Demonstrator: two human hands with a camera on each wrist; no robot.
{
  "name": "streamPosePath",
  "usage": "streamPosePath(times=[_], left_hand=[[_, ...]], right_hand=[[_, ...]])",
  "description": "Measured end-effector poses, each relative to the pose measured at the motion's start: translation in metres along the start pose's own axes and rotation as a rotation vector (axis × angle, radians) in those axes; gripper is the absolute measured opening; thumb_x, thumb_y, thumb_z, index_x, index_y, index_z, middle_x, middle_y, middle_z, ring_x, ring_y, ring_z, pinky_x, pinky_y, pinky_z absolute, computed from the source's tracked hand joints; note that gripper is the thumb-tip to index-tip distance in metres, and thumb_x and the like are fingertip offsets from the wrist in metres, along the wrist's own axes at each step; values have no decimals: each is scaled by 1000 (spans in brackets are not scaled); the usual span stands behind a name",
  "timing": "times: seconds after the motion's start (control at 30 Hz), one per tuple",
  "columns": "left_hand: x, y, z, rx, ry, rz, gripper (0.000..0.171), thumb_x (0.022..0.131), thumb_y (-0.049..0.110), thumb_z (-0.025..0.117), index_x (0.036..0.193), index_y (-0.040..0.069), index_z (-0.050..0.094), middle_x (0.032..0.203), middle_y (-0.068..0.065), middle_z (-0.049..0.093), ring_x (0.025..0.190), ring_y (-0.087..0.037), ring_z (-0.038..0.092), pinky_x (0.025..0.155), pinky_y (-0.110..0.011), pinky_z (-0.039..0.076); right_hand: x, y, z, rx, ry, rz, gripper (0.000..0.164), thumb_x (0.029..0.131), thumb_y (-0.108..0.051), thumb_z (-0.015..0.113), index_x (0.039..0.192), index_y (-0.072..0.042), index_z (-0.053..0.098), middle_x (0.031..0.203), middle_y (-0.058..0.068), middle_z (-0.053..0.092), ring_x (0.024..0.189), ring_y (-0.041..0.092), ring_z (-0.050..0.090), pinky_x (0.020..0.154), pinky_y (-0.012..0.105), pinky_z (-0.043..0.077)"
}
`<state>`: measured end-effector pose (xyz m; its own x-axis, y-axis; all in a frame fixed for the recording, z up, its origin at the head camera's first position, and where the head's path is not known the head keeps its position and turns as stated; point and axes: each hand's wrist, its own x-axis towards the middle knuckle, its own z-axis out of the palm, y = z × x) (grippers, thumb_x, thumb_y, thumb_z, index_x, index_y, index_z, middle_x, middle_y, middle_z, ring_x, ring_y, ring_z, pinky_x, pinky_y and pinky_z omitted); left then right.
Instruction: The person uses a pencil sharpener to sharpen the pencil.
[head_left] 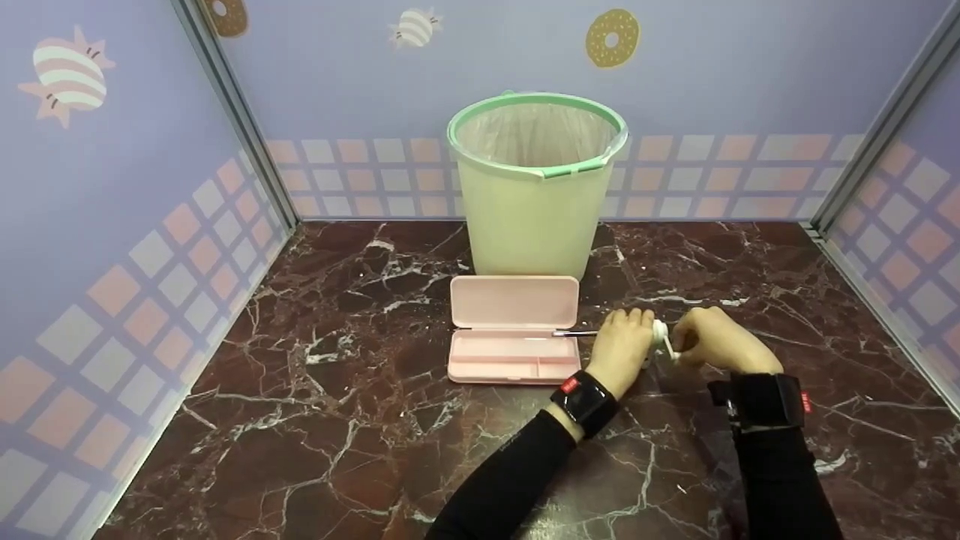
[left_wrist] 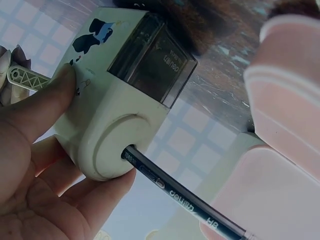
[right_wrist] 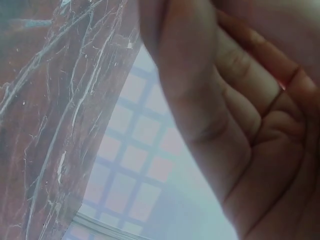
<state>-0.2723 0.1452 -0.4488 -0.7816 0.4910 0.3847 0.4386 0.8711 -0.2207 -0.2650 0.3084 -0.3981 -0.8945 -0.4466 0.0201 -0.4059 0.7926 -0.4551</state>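
Observation:
My left hand (head_left: pixel 622 341) grips a white pencil sharpener (left_wrist: pixel 100 100) with a dark clear shavings window (left_wrist: pixel 152 60), its thumb on one side and fingers around the other. A dark pencil (left_wrist: pixel 175 192) is inserted in the sharpener's round hole and points left toward the pink pencil case (head_left: pixel 514 367). On the sharpener's other side, the fingers of my right hand (head_left: pixel 720 341) pinch the end of its white crank (left_wrist: pixel 30 79). The right wrist view shows the curled fingers and palm, with the crank hidden.
The pink case lies open, its lid (head_left: pixel 514 301) tilted back and its tray divided into compartments. Behind it stands a pale green trash bin (head_left: pixel 532 217) lined with a clear bag. Patterned panels (head_left: pixel 360 82) enclose the dark marbled table (head_left: pixel 315 427) at the back and sides.

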Motion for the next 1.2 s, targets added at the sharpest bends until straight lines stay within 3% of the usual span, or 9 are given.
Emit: streamPosePath(times=[0.37, 0.67, 0.93, 1.07, 1.2], left_hand=[[1, -5, -1, 9, 8, 52, 37, 91, 23, 62, 127, 18, 63, 110, 8, 68, 94, -9, 64, 89, -21, 51], [0, -11, 1, 11, 37, 107, 30, 92, 22, 58, 121, 18, 65, 107, 8, 69, 91, -8, 64, 84, -20, 52], [1, -10, 2, 29, 31, 107, 32, 91, 22, 60, 122, 18, 65, 107, 8, 69, 90, -8, 64, 84, -20, 51], [2, -11, 1, 16, 33, 124, 34, 93, 22, 56, 125, 18, 65, 111, 7, 69, 92, -8, 65, 87, -20, 51], [3, -11, 1, -1, 40, 136, 35, 94, 22, 53, 127, 18, 65, 114, 7, 69, 95, -9, 65, 89, -20, 50]], right_hand=[[-2, -3, -5, -20, 123, -28, 14, 69, 5, 78, 67, -5, 69, 65, 2, 68, 57, 7, 54, 54, 22, 46], [0, -4, -3, -24, 215, 2, 12, 76, -1, 79, 69, -6, 71, 68, 6, 71, 60, 10, 61, 57, 23, 49], [2, -2, -1, -38, 314, 15, 10, 73, 3, 79, 70, -4, 73, 70, 10, 72, 61, 17, 66, 58, 24, 51], [6, -2, 3, -59, 409, 20, 10, 71, 7, 79, 71, 0, 72, 70, 15, 72, 61, 25, 67, 57, 30, 53], [10, -5, 6, -76, 480, 66, 10, 71, 9, 79, 73, 3, 71, 72, 20, 71, 64, 32, 67, 61, 44, 54]])
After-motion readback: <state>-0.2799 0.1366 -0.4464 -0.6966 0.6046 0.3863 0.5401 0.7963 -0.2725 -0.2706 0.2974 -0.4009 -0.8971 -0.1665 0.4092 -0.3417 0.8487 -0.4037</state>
